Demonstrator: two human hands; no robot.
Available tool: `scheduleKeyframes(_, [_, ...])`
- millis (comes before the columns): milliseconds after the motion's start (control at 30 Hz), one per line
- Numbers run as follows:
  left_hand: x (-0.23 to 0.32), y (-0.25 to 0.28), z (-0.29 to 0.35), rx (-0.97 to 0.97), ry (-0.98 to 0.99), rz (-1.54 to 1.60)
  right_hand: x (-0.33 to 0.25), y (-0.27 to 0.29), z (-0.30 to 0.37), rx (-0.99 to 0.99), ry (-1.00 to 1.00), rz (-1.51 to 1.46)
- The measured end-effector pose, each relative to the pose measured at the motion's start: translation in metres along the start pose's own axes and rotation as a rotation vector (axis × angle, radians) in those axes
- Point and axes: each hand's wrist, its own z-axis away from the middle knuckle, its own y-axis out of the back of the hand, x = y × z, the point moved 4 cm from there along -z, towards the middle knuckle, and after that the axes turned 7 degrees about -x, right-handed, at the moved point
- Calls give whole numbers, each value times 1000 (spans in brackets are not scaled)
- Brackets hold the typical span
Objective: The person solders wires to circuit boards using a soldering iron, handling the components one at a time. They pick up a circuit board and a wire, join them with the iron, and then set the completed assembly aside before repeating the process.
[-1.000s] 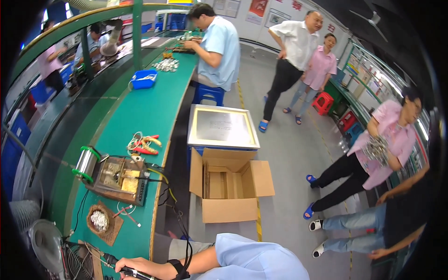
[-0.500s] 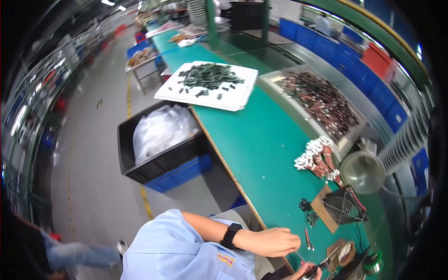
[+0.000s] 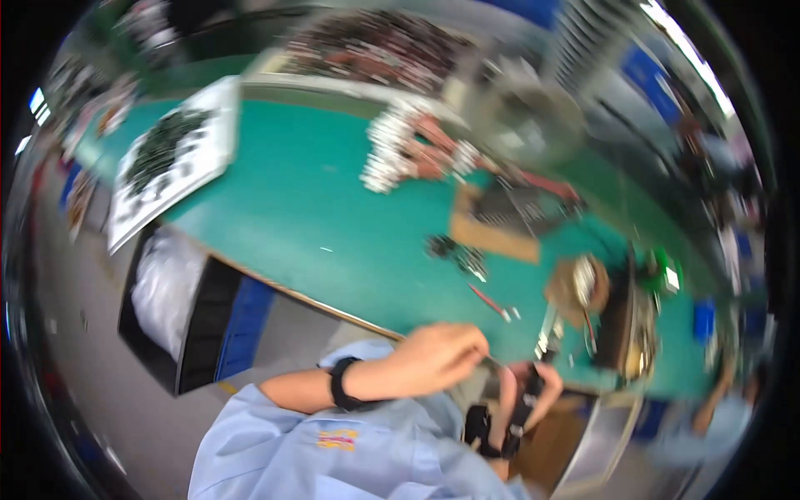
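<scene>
My left hand [image 3: 450,354], with a black band on its wrist, is in front of me at the bench's near edge. Its fingers are pinched together, and a thin wire seems to run from them toward my right hand. Motion blur smears this spot. My right hand [image 3: 542,387] is closed around a dark, long-handled tool [image 3: 525,404] whose exact kind I cannot make out. Just beyond the hands, a short red wire [image 3: 487,300] with pale ends lies on the green bench [image 3: 350,283]. Small black parts [image 3: 457,254] sit farther off.
A small fan [image 3: 521,207] rests on cardboard beside a fume funnel [image 3: 533,125]. Bundled red wires with white connectors [image 3: 387,146] lie beyond. A white tray [image 3: 221,137] carries dark pieces at left. A green spool [image 3: 664,271] stands right; another person [image 3: 708,425] is at far right.
My view has swung to the right, so the bench and its things appear shifted left and turned. Both hands stay close together, the left pinched and the right around the dark tool.
</scene>
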Motion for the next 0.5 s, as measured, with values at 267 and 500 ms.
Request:
scheduleKeyframes(267, [5,-1,-8,-213,164,355,-10,2,-3,-154,17,-108])
scheduleKeyframes(500, [8,-8,-10,-197,171,336,-7,5,1,-196,-10,-166])
